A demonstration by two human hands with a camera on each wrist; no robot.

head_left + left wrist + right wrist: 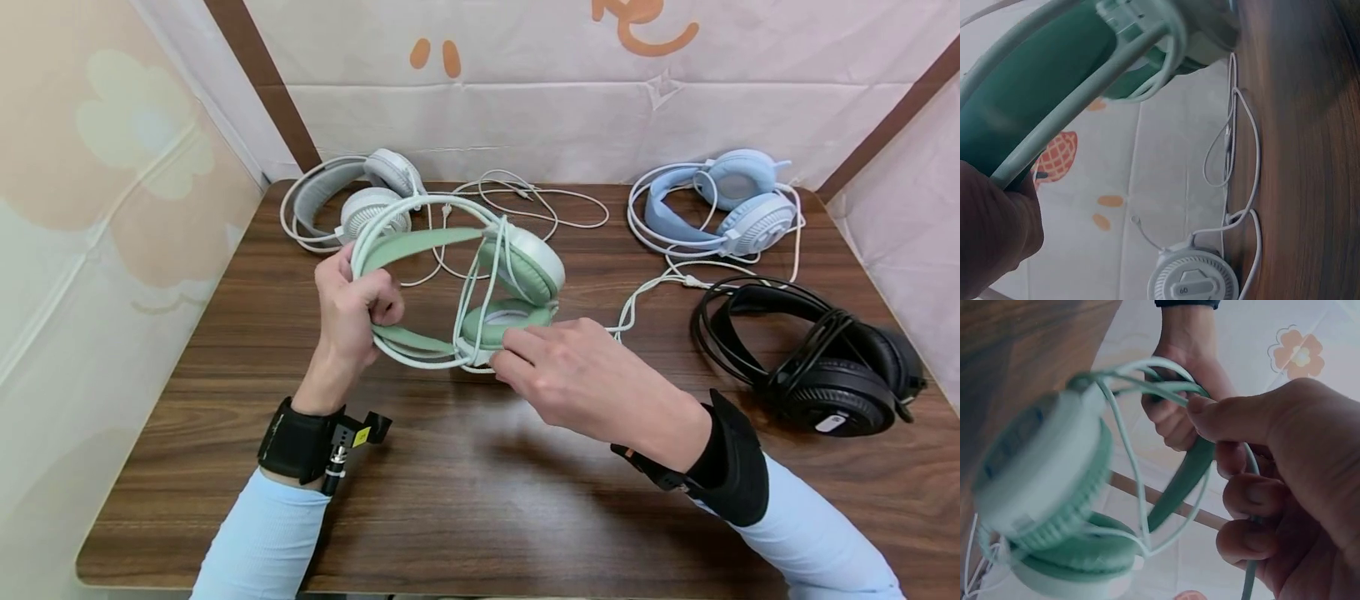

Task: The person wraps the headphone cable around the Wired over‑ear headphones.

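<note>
A pair of pale green and white headphones (423,243) is held up over the middle of the table, ear cups to the right. My left hand (348,304) grips the top of its headband, fingers wrapped round the band. Its pale green cable (1250,581) is looped round the ear cup end. Between thumb and forefinger my right hand (573,371) pinches this cable, and the rest of the cord passes behind its curled fingers. In the left wrist view the green headband (1029,81) slants up from the thumb toward the blurred cup joint.
White-grey headphones (375,218) lie at the back left, their cord (577,197) trailing right. Light blue headphones (757,223) lie at the back right, with black headphones (832,398) nearer on the right. The wooden table (450,500) meets a printed cloth wall (525,125) behind.
</note>
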